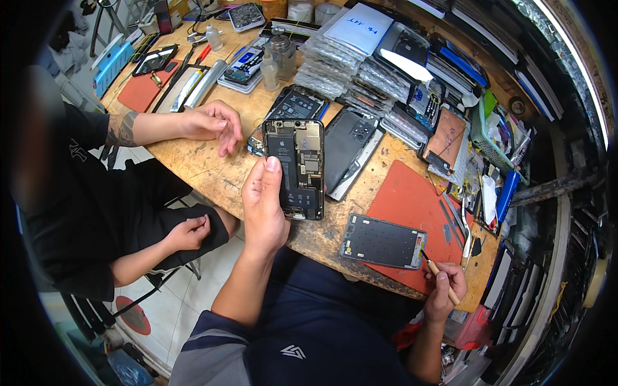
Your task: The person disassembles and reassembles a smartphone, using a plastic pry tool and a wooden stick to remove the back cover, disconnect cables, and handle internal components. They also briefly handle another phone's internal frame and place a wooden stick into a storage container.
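The person's left hand (pixel 262 209) holds an opened phone (pixel 297 168) up over the wooden table (pixel 212 170), thumb pressed on its side, with the inner parts facing up. The right hand (pixel 444 283) is closed around a small wooden-handled tool (pixel 439 273), its tip touching the corner of a flat phone frame (pixel 383 241) that lies half on the red mat (pixel 412 199). I think a steady, level hold keeps the small parts safe. The frame sits close to the table's near edge, so a push could slide it off. Stacks of wrapped screens (pixel 347 58) crowd the far side. Another person's hand (pixel 212 122) rests just left of the phone. Free room is only in the middle.
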The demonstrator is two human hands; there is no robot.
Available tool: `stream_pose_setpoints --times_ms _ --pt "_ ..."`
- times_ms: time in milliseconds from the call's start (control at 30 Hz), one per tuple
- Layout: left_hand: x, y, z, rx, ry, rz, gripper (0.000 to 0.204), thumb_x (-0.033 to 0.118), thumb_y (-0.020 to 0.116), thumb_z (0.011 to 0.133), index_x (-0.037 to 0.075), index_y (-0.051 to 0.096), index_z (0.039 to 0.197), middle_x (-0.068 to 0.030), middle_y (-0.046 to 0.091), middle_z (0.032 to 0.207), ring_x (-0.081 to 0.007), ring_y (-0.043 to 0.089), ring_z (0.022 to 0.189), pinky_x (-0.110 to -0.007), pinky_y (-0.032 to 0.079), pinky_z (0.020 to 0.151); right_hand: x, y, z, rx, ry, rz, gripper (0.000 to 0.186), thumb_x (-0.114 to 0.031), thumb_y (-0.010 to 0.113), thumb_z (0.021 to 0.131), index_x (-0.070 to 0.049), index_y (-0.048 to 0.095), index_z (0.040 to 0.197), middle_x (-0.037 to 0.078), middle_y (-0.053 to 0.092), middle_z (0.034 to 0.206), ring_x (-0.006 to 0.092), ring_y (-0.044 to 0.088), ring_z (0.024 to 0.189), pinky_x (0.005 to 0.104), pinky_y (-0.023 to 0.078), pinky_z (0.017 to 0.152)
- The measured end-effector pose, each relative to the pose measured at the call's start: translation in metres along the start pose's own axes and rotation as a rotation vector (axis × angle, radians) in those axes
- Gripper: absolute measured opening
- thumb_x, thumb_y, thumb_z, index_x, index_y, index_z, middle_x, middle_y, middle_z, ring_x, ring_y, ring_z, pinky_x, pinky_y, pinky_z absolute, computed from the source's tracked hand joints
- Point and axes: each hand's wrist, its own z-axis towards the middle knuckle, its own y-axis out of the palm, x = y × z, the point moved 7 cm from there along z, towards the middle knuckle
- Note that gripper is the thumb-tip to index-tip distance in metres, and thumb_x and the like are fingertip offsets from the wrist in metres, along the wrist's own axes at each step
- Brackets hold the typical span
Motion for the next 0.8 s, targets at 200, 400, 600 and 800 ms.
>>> stream_pose_setpoints --times_ms 200,400,600,800 --pt "-0.007 -0.013 0.003 0.046 -0.004 -0.017 0.037 0.030 0.047 0.119 -0.003 0.059 0.132 -0.0160 0.075 0.106 -0.0260 0.079 0.087 -0.042 0.069 0.080 0.001 -0.001 0.000 -0.027 -0.022 0.023 0.019 -0.012 0.062 0.106 0.006 0.064 0.111 0.016 0.067 0.102 0.0191 0.066 0.086 0.0328 0.055 0.081" --pt "-0.009 -0.023 0.004 0.081 0.007 -0.010 0.036 0.023 0.048 0.117 -0.005 0.057 0.138 -0.0192 0.076 0.112 -0.0280 0.079 0.091 -0.042 0.067 0.084 0.001 0.000 0.000 -0.038 -0.029 0.026 0.020 -0.013 0.063 0.106 0.006 0.064 0.112 0.016 0.066 0.102 0.0190 0.066 0.086 0.0329 0.055 0.082" --pt "-0.005 -0.028 0.003 0.077 0.017 -0.030 0.043 0.017 0.043 0.110 -0.008 0.054 0.143 -0.0229 0.074 0.119 -0.0318 0.078 0.100 -0.044 0.066 0.090 -0.001 0.000 0.000 -0.034 -0.026 -0.009 0.020 -0.013 0.063 0.106 0.006 0.065 0.111 0.016 0.067 0.101 0.0188 0.066 0.086 0.0324 0.055 0.081" --pt "-0.001 -0.027 0.002 0.079 0.050 -0.047 0.038 0.015 0.045 0.111 -0.007 0.057 0.140 -0.0184 0.075 0.119 -0.0233 0.078 0.099 -0.039 0.065 0.090 -0.002 0.001 0.000 -0.034 -0.042 -0.011 0.019 -0.012 0.062 0.106 0.006 0.065 0.111 0.016 0.068 0.101 0.0190 0.066 0.085 0.0322 0.055 0.080"
